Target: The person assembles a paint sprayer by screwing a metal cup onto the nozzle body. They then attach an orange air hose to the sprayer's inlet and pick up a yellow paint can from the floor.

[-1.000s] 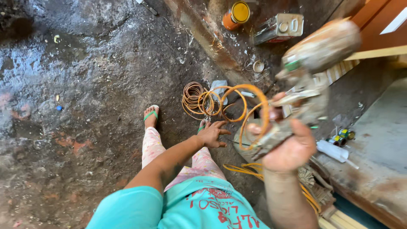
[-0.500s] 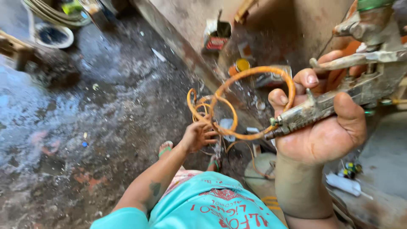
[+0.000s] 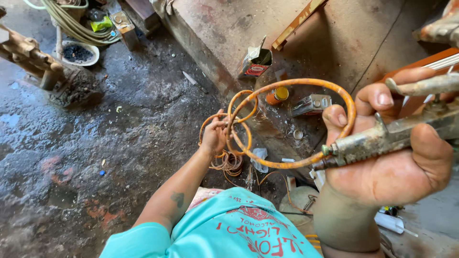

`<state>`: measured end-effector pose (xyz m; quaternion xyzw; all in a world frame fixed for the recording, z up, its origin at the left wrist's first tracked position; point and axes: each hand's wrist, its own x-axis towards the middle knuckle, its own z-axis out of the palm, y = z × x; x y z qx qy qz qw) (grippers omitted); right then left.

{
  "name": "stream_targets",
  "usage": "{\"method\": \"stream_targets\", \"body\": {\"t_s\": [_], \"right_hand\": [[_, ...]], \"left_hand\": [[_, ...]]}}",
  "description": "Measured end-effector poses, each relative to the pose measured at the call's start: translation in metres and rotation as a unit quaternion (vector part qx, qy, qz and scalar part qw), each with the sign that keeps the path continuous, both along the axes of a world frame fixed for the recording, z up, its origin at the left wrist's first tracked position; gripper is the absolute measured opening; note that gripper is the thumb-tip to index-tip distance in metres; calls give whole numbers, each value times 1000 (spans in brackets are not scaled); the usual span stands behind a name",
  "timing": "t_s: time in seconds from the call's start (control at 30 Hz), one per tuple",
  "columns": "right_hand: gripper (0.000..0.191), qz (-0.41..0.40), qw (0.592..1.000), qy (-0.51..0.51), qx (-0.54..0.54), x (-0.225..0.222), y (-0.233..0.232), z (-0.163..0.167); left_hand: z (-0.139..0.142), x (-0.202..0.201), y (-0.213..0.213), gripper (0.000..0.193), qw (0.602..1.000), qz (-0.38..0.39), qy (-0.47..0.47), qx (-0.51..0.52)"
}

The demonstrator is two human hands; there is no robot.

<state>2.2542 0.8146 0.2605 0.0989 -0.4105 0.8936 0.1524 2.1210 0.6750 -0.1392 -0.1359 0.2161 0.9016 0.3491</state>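
Right hand: the right hand (image 3: pixel 387 162) is closed around the metal handle of a grimy spray gun (image 3: pixel 392 136), held high and close to the camera; thumb and fingers are wrapped over the body, and the forefinger is laid by the trigger lever.
Spray gun: only the handle and lower body are seen clearly; the upper part is cut off at the right edge of the frame.
Hose: an orange air hose (image 3: pixel 306 86) is joined to the fitting at the base of the gun handle and is arched in a wide loop up and over towards the left hand.
Left hand: the left hand (image 3: pixel 216 136) is stretched out lower down, its fingers curled around smaller loops of the same hose.
Hose coil: further turns of hose (image 3: pixel 229 162) are seen bunched just beneath the left hand, near the floor.
Floor: a dark, wet, stained concrete floor (image 3: pixel 95 143) is noted below.
Surroundings: an opened carton (image 3: pixel 256 64), an orange can with a yellow lid (image 3: pixel 277 95) and a rectangular metal tin (image 3: pixel 311 104) are placed along the foot of a concrete step.
Clothing: a turquoise shirt (image 3: pixel 229 234) is worn.
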Motion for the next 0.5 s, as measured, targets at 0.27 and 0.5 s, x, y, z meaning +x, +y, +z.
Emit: {"method": "stream_targets", "body": {"t_s": [0.27, 0.5], "right_hand": [[47, -1, 1000, -9, 10, -5, 6, -2], [77, -110, 963, -172, 178, 7, 23, -47]], "left_hand": [[23, -37, 5, 33, 925, -250, 235, -163], [80, -55, -136, 18, 847, 178, 270, -421]]}}
